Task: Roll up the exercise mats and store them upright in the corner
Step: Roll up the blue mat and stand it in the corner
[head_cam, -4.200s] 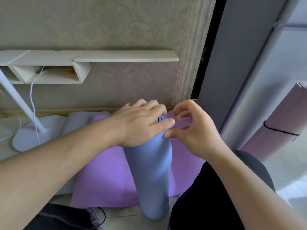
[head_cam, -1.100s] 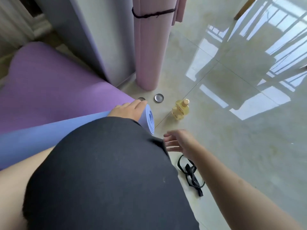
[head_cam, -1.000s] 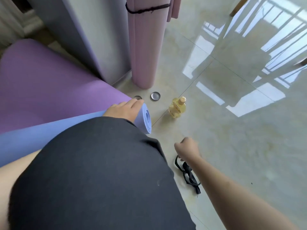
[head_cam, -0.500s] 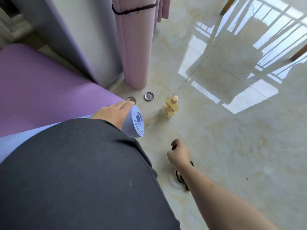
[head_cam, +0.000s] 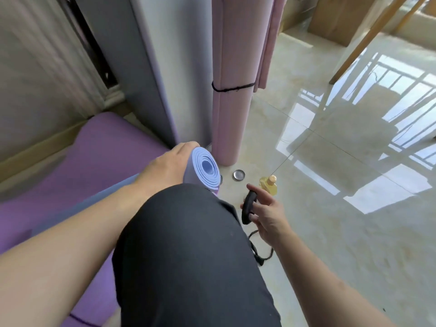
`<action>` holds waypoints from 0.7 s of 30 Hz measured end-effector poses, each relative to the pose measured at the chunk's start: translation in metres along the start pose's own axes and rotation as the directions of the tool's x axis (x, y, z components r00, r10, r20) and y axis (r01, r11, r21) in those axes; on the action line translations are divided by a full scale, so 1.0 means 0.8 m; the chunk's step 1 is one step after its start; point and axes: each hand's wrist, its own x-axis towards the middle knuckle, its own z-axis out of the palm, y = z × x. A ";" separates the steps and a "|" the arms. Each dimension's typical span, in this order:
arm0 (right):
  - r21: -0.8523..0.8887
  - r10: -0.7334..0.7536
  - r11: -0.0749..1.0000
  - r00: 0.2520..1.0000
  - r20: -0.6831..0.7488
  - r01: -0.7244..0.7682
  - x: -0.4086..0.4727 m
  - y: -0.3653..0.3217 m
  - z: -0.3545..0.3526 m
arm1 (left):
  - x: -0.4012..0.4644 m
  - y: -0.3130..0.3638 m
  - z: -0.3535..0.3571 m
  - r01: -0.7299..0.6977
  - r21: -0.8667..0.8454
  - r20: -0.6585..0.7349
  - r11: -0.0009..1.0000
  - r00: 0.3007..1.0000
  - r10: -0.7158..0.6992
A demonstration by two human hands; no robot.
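My left hand grips the near end of a rolled blue mat, whose spiral end faces me. The roll lies across a flat purple mat on the floor. My right hand holds a black strap lifted off the floor, its tail still trailing on the tiles. A pink rolled mat, tied with a black band, stands upright against the grey wall corner.
A small yellow bottle and a round metal lid sit on the glossy tiles by the pink mat. My black-clad knee fills the middle. Wooden chair legs stand at the far right.
My right hand reached down to the black strap on the floor, closed on it and lifted it. My left hand tilted the blue roll's end up towards me.
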 end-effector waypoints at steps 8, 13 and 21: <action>-0.037 -0.127 0.989 0.955 0.267 0.142 -0.062 -0.128 0.110 | -0.098 -0.001 -0.115 -0.056 -0.151 -0.371 0.987 0.929 -0.004; -0.056 -0.320 0.887 0.697 0.641 0.458 -0.166 -0.253 0.237 | -0.194 -0.003 -0.203 -0.098 -0.203 -0.567 0.974 0.823 -0.035; -0.177 -0.066 0.651 0.287 0.956 0.738 -0.345 -0.259 0.415 | -0.405 -0.032 -0.272 -0.115 -0.364 -0.809 0.924 0.531 -0.252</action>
